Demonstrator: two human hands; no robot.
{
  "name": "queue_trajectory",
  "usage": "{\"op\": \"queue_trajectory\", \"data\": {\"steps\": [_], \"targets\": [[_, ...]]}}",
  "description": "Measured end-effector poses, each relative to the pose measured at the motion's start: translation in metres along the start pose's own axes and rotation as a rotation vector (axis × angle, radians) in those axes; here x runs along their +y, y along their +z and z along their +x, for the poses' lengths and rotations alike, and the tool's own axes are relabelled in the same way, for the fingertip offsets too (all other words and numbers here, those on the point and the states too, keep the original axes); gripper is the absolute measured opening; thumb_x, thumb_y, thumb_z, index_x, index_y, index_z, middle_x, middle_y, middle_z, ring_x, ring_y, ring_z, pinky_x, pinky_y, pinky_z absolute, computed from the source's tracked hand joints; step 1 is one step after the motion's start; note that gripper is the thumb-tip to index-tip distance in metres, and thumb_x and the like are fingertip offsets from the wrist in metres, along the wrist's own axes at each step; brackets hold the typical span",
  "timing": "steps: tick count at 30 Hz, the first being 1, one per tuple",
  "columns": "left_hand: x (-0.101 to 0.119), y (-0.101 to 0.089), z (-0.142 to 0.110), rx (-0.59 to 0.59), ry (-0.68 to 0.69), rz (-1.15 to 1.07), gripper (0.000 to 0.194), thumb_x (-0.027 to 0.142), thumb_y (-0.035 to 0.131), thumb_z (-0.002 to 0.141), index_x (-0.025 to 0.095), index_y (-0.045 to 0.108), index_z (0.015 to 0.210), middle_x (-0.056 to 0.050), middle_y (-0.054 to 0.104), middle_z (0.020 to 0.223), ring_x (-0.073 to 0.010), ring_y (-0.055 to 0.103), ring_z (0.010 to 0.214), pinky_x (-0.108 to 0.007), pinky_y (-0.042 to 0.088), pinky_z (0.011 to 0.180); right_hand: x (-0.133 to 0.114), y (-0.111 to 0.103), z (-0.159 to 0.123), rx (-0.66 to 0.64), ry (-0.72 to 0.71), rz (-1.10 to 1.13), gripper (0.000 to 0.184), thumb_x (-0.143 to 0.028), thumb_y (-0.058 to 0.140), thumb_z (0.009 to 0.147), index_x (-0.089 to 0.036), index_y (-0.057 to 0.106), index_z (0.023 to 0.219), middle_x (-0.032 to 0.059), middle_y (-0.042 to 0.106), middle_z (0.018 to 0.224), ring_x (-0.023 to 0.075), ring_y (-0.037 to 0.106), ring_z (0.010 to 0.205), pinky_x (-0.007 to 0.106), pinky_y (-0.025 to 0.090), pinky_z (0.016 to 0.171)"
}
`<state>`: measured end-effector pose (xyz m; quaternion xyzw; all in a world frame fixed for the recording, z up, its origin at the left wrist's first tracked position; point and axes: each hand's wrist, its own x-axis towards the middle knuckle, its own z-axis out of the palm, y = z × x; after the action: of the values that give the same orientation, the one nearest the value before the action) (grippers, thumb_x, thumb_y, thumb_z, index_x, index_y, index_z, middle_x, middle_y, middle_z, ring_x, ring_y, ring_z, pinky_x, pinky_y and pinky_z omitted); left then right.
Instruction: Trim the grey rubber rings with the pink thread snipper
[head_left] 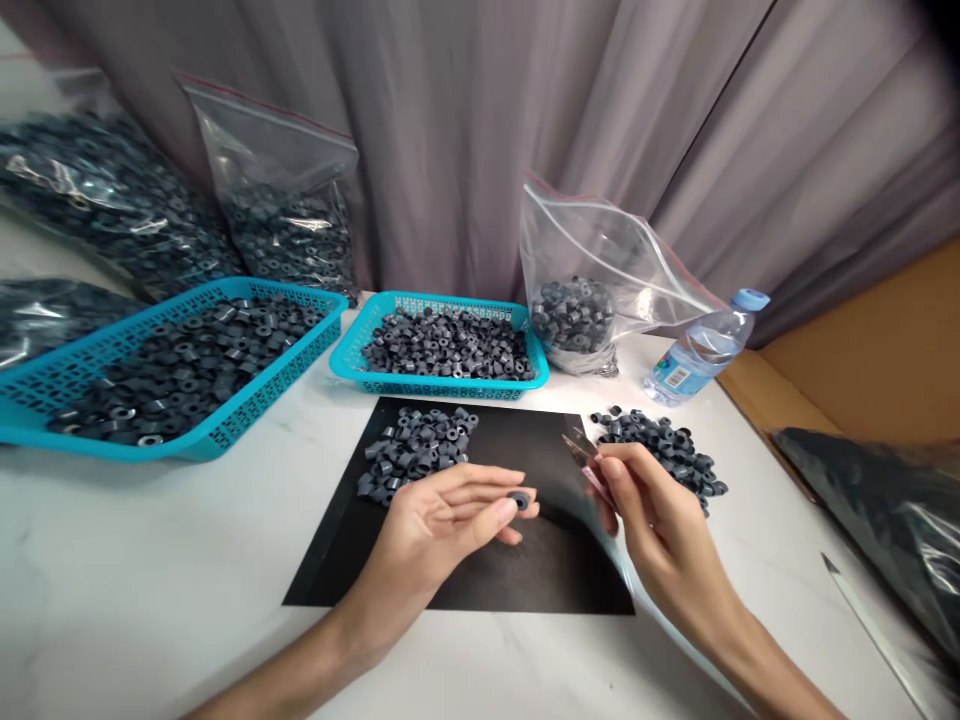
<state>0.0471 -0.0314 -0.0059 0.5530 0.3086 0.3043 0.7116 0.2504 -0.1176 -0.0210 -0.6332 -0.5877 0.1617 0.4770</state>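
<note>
Small dark ring (519, 500) above black mat (525, 570), clamped between thumb and fingers of left hand (457, 510). Right hand (652, 500), to its right: grip closed on tweezers (589, 467), tips parted, pointing far-left. On mat, far-left part: ring pile (416, 450). Second pile (664, 450) right of mat, on white desk (225, 560). Beyond mat: blue basket (442, 385) of rings; larger basket (217, 430) at left. Far right: open plastic bag (577, 300), part filled, then water bottle (701, 350).
</note>
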Motion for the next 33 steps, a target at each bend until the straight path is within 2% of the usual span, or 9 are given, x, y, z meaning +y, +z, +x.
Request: {"op": "queue_trajectory", "data": {"steps": [4,6,9,12,19,25,30,33], "targets": [[0.003,-0.002,0.001,0.032,0.011,0.051,0.021,0.031,0.074,0.084,0.018,0.076,0.101,-0.007,0.081,0.098,-0.0179,0.076,0.084,-0.023,0.061,0.078,-0.008,-0.003,-0.005,-0.107,-0.120,-0.057,0.015,-0.028,0.049,0.103,-0.023,0.059,0.112,0.0009,0.059,0.083,0.0125,0.056,0.068,0.023,0.046,0.059],[0.004,-0.004,0.001,0.033,0.014,0.086,0.020,0.031,0.074,0.084,0.019,0.077,0.100,-0.006,0.081,0.096,-0.0152,0.075,0.076,-0.022,0.061,0.077,-0.004,-0.002,-0.006,-0.141,-0.239,-0.146,0.024,-0.026,0.052,0.101,-0.022,0.058,0.124,0.0021,0.058,0.084,0.0129,0.056,0.067,0.023,0.047,0.058],[0.004,-0.007,0.002,0.038,0.032,0.132,0.019,0.031,0.072,0.086,0.020,0.078,0.101,-0.004,0.081,0.093,-0.0135,0.074,0.074,-0.021,0.060,0.077,0.006,0.001,-0.006,-0.110,-0.420,-0.296,0.037,-0.021,0.048,0.102,-0.018,0.050,0.139,0.0049,0.058,0.086,0.0142,0.057,0.067,0.024,0.047,0.056],[0.003,-0.008,0.003,0.047,0.040,0.164,0.019,0.031,0.071,0.087,0.021,0.078,0.101,-0.004,0.081,0.092,-0.0136,0.073,0.073,-0.022,0.060,0.076,0.012,0.001,-0.006,-0.089,-0.510,-0.409,0.041,-0.018,0.047,0.103,-0.017,0.046,0.143,0.0054,0.059,0.083,0.0143,0.057,0.064,0.025,0.047,0.054],[0.001,-0.001,0.001,0.104,0.017,0.208,0.019,0.033,0.074,0.084,0.022,0.080,0.098,-0.003,0.080,0.095,-0.0132,0.071,0.069,-0.022,0.060,0.073,0.010,-0.002,-0.007,-0.112,-0.590,-0.433,0.047,-0.010,0.052,0.099,-0.014,0.043,0.146,0.0056,0.061,0.082,0.0151,0.055,0.066,0.027,0.044,0.057],[0.003,0.001,-0.003,0.103,-0.003,0.172,0.013,0.031,0.076,0.081,0.024,0.082,0.090,0.000,0.080,0.082,-0.0121,0.070,0.064,-0.020,0.059,0.068,0.013,-0.003,-0.006,-0.097,-0.629,-0.469,0.054,-0.011,0.053,0.099,-0.014,0.037,0.151,0.0052,0.060,0.080,0.0148,0.054,0.065,0.027,0.043,0.057],[0.005,0.002,-0.002,0.111,0.004,0.181,0.011,0.031,0.075,0.082,0.026,0.082,0.090,0.000,0.080,0.094,-0.0107,0.067,0.067,-0.018,0.057,0.068,0.012,-0.003,-0.007,-0.098,-0.637,-0.471,0.055,-0.012,0.053,0.100,-0.014,0.036,0.152,0.0061,0.063,0.083,0.0156,0.058,0.068,0.027,0.046,0.059],[0.005,0.003,-0.002,0.109,0.020,0.165,0.011,0.030,0.074,0.083,0.026,0.082,0.089,-0.001,0.079,0.098,-0.0129,0.068,0.074,-0.018,0.056,0.067,0.010,-0.002,-0.007,-0.097,-0.625,-0.468,0.056,-0.013,0.052,0.100,-0.016,0.035,0.153,0.0056,0.063,0.083,0.0153,0.060,0.068,0.027,0.047,0.060]]}}
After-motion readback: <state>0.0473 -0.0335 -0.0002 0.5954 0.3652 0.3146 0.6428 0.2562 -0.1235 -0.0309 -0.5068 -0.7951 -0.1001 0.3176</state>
